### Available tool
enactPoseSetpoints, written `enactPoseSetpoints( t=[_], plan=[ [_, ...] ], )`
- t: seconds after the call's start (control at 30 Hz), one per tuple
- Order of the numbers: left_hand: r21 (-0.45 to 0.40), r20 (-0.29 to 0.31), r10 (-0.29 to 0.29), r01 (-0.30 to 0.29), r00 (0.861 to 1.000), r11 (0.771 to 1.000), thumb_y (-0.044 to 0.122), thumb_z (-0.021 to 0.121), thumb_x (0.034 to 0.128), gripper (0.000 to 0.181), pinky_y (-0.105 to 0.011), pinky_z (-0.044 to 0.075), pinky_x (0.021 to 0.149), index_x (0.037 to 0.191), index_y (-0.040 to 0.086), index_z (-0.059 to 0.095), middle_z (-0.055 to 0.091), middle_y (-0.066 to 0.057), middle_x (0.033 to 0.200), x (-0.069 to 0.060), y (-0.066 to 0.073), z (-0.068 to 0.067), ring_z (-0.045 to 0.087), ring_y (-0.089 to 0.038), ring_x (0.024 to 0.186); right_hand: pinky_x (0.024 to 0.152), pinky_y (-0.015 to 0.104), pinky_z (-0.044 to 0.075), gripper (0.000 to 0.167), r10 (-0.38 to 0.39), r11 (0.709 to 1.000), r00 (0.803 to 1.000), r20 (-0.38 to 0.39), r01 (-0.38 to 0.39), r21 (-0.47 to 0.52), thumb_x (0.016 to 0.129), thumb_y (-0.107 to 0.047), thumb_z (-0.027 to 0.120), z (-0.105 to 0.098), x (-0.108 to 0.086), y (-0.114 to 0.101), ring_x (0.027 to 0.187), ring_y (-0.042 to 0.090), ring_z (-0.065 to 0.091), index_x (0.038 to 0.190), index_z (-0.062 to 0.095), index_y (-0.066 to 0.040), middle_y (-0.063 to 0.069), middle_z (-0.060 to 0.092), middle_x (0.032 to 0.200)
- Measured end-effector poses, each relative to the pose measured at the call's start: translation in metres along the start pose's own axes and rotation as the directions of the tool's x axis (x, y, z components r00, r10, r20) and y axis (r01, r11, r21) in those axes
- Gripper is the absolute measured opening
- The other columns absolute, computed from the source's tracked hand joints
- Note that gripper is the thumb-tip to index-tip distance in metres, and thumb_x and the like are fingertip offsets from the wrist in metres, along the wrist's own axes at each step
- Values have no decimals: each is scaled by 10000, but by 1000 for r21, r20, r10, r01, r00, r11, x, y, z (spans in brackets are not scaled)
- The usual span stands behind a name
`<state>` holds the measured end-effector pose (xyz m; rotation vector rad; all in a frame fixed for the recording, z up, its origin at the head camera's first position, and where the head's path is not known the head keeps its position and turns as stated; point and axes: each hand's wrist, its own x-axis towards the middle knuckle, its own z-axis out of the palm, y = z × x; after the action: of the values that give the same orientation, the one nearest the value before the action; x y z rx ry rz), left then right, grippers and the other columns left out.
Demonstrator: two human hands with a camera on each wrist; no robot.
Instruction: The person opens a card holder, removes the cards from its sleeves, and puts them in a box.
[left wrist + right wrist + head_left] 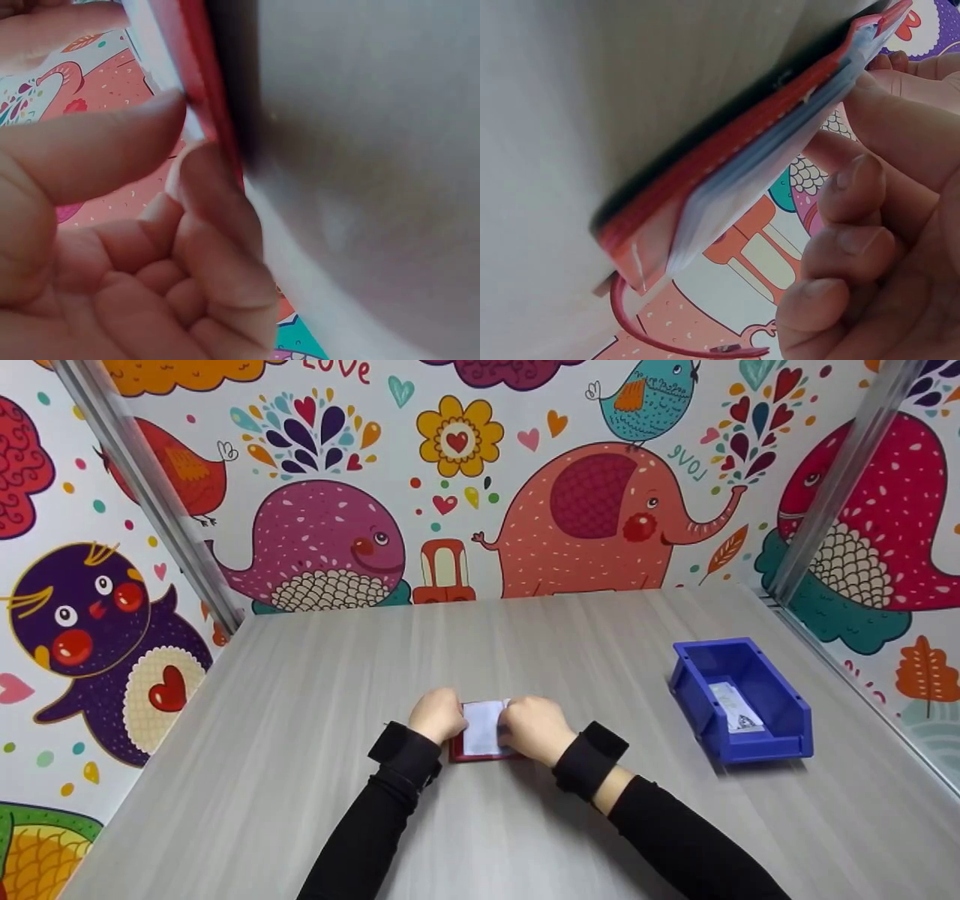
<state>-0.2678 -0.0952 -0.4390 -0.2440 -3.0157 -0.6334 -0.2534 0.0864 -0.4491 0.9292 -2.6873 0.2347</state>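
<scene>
We go left to right: left hand (439,715), thumb and curled index finger pinching the left edge of a small red-covered notebook with white pages (482,727). Notebook sits mid-scene between the hands, white page up, at the grey wood-look tabletop (300,720). Right hand (534,726): fingers curled, thumb and index seemingly pinching its pages. Far right, a blue plastic open-front bin (769,748) holds a white printed slip (735,705).

We judge the step as opening or leafing; next likely calls for a steady left hold while the right separates a page.

Only the right wrist view shows the thin red strap (697,352) and cover stitching; only the head view shows the bin.
</scene>
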Motion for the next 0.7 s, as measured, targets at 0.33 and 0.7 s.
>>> enactPoseSetpoints(
  t=[0.33, 0.7],
  plan=[
    [14, 18, -13, 13, 1000, 1000, 9, 677, 706, 172, -439, 516, 715, 633, 69, 534, 632, -111, 757, 2, 1, 0, 554, -262, 683, 534, 407, 483, 181, 0, 1000, 1000, 3, 0, 29, 675, -204, 869, -1, 1, 2, 589, 221, 586, 705, 710, -122, 38, 622, 674],
    [28, 31, -28, 27, 999, 999, 24, 694, 728, 110, -441, 519, 753, 681, 20, 595, 660, -145, 807, 3, 3, 0, 610, -310, 753, 652, 461, 530, 155, 46, 990, 999, -19, -43, 134, 756, -147, 824, -16, 0, 13, 767, 299, 665, 890, 787, -79, 84, 705, 835]
  ],
)
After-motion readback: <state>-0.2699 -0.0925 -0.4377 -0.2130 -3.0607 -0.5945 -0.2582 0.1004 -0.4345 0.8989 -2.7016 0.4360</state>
